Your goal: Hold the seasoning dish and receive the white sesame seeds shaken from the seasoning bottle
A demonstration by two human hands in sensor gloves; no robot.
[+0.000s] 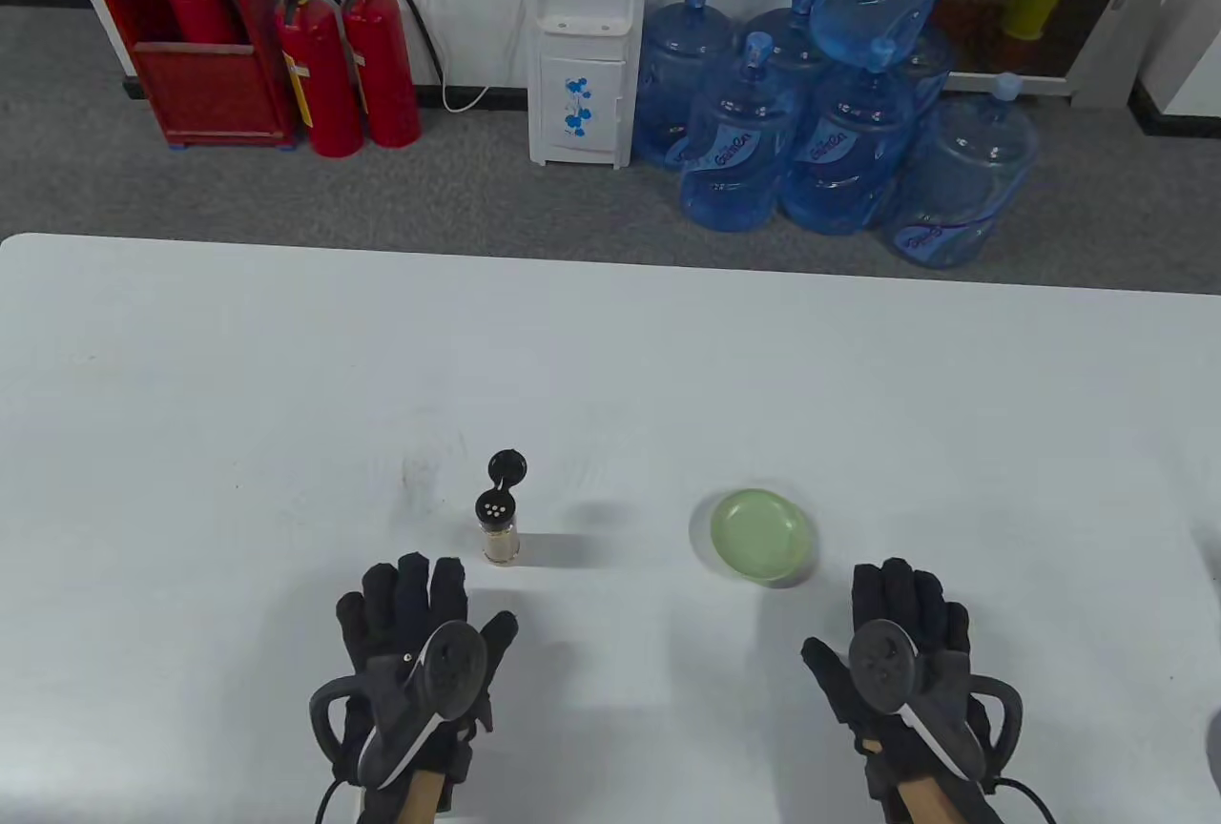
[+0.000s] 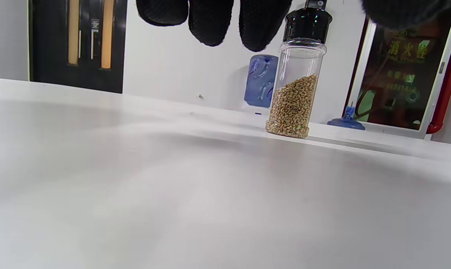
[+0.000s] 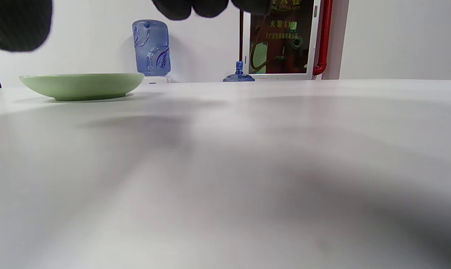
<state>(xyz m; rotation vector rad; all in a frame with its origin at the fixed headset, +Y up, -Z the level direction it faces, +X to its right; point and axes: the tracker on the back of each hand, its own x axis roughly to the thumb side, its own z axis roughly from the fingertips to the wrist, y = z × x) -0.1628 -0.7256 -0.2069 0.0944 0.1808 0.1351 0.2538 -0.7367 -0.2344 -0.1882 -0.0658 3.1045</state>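
Two gloved hands lie flat and idle at the near edge of the white tabletop (image 1: 191,366), and neither holds anything. Your left hand (image 1: 415,638) rests palm down just short of the seasoning bottle (image 1: 499,528), its fingers (image 1: 412,581) straight, close together and clear of the glass; a tracker is strapped across its back. From the left wrist view, those fingertips (image 2: 210,22) hang above the surface just left of the seasoning bottle (image 2: 294,89), which stands upright and roughly half full of pale sesame seeds (image 2: 292,106). Its black flip lid (image 1: 507,467) is swung open on the far side, baring the shaker holes. To the right of the bottle, well apart from it, sits the seasoning dish (image 1: 763,538), a shallow light-green saucer, upright on the tabletop with nothing visible inside. Your right hand (image 1: 901,643) lies further right and nearer you than the bottle, just short of the dish, fingers (image 1: 897,586) extended, side by side and gripping nothing. In the right wrist view the seasoning dish (image 3: 81,85) stands untouched, left of the fingertips (image 3: 190,7).
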